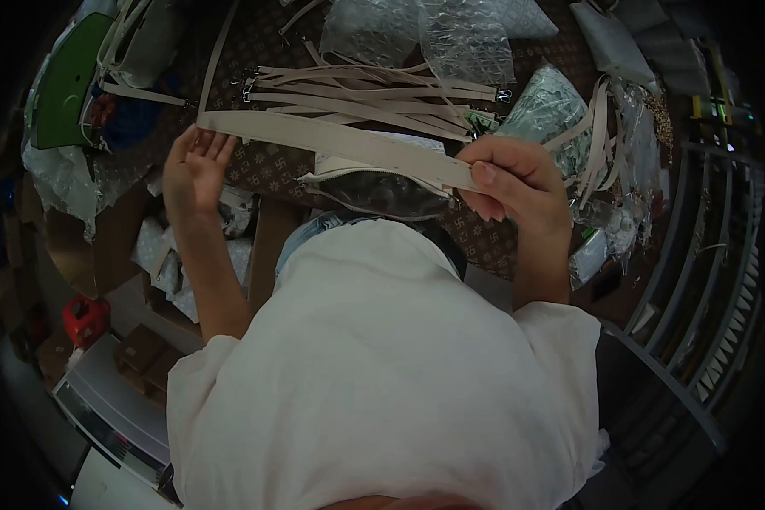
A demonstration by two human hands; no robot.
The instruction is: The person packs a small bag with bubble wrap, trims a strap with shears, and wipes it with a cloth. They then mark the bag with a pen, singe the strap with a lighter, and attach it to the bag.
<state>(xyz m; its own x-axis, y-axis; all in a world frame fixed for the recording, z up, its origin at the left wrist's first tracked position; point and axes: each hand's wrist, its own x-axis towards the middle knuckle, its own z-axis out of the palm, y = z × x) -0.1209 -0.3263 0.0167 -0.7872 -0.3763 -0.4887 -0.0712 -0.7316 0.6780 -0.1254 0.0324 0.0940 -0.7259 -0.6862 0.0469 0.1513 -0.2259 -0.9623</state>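
Observation:
A long pale beige strap (340,138) is stretched between my hands above the table. My right hand (518,178) pinches one end of it between thumb and fingers. At the other side, my left hand (200,170) holds the strap at a bend, its fingers curled beneath; from there a narrower-looking length runs up and away. Below the strap, close to my body, lies a small pale bag (382,189) with its zipper open and a dark inside showing. The strap covers part of it.
Several beige straps with metal clips (365,85) lie in a pile beyond my hands. Bubble wrap (463,38) is at the back, and a clear plastic bag (548,110) sits right. More straps (602,140) hang at the right. A green bag (70,81) stands left, above an open carton (268,242).

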